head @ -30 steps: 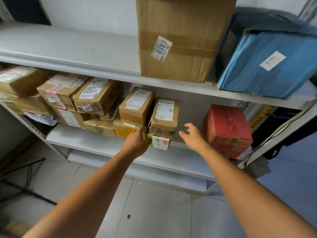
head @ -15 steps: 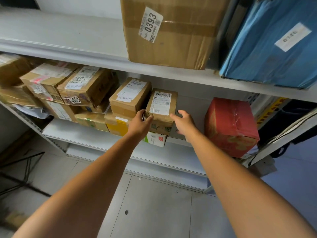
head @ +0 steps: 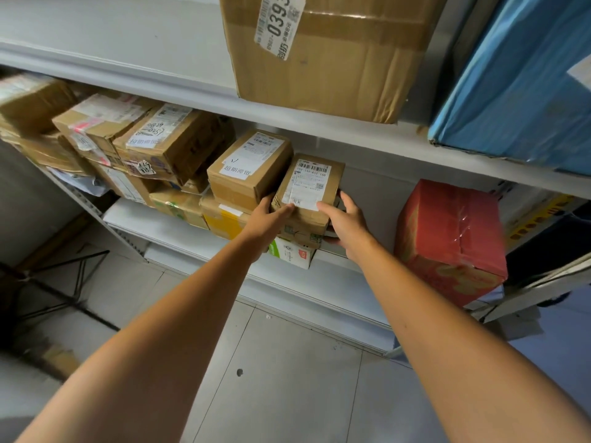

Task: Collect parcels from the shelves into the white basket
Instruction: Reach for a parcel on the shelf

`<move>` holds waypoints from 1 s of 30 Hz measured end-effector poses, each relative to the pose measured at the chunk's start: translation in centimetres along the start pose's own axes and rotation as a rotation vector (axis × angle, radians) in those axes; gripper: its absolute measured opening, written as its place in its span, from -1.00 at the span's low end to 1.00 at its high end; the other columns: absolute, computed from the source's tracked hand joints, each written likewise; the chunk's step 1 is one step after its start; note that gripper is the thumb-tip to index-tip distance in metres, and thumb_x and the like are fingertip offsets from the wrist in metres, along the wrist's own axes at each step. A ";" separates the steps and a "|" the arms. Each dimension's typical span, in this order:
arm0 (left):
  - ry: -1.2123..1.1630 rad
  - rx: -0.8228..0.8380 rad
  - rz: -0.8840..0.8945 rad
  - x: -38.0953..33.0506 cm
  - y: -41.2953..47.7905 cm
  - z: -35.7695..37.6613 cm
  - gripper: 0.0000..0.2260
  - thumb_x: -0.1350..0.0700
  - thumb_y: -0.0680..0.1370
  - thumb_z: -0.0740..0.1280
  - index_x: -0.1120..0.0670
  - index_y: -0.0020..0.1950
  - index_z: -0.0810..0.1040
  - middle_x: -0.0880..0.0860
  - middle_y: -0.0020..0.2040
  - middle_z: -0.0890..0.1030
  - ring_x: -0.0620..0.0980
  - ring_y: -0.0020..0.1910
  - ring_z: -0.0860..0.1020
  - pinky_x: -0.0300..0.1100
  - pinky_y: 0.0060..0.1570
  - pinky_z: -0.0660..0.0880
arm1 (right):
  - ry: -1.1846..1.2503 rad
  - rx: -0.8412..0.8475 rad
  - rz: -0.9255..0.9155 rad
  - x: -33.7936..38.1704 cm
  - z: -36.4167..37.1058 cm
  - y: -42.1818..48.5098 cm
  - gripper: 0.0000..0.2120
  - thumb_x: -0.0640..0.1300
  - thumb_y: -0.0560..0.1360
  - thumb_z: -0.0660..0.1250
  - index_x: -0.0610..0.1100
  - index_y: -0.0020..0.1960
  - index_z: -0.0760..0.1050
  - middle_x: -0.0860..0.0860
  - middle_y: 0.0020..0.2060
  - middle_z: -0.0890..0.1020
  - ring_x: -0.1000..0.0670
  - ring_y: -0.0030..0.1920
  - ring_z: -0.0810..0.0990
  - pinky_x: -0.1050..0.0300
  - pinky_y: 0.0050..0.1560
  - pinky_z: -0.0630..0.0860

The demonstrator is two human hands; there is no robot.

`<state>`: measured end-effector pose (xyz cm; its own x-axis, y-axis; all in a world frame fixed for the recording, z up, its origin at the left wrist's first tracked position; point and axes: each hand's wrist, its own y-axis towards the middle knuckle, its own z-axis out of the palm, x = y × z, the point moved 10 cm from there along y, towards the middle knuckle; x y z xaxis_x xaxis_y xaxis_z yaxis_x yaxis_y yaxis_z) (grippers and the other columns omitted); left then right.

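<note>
A small brown cardboard parcel (head: 311,183) with a white barcode label sits on the middle shelf (head: 361,276), on top of a white and green box (head: 292,252). My left hand (head: 267,219) grips its left lower corner, thumb lying across the label's bottom edge. My right hand (head: 343,219) grips its right side, thumb on the top face and fingers curled behind and under it. Another labelled brown parcel (head: 249,169) stands just left of it. The white basket is not in view.
More brown parcels (head: 166,142) are stacked along the shelf to the left. A red box (head: 447,238) stands to the right. The upper shelf carries a large carton marked 0393 (head: 323,52) and a blue package (head: 518,78). Below is tiled floor (head: 287,378).
Both hands reached forward from the shelf edge and closed on the small labelled parcel from either side. The camera moved closer to the shelf.
</note>
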<state>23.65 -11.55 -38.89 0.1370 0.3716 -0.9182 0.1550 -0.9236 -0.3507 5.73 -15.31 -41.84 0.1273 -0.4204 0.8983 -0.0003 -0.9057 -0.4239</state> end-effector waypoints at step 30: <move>-0.253 0.039 0.022 0.9 -12.4 -0.2 -0.48 0.20 0.54 0.41 -0.17 0.40 0.33 0.11 0.20 0.52 0.05 0.15 0.56 -0.28 -0.12 0.57 | -0.120 0.233 -0.104 0.5 -0.8 -11.8 -0.10 -0.16 0.48 0.47 0.22 0.60 0.00 0.08 0.50 0.31 0.01 0.35 0.34 0.18 -0.10 0.44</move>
<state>22.03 0.24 -35.32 -0.1097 0.3207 -0.9408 0.1160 -0.9359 -0.3326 5.02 -4.92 -36.30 0.2313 -0.3036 0.9243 0.2457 -0.9010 -0.3574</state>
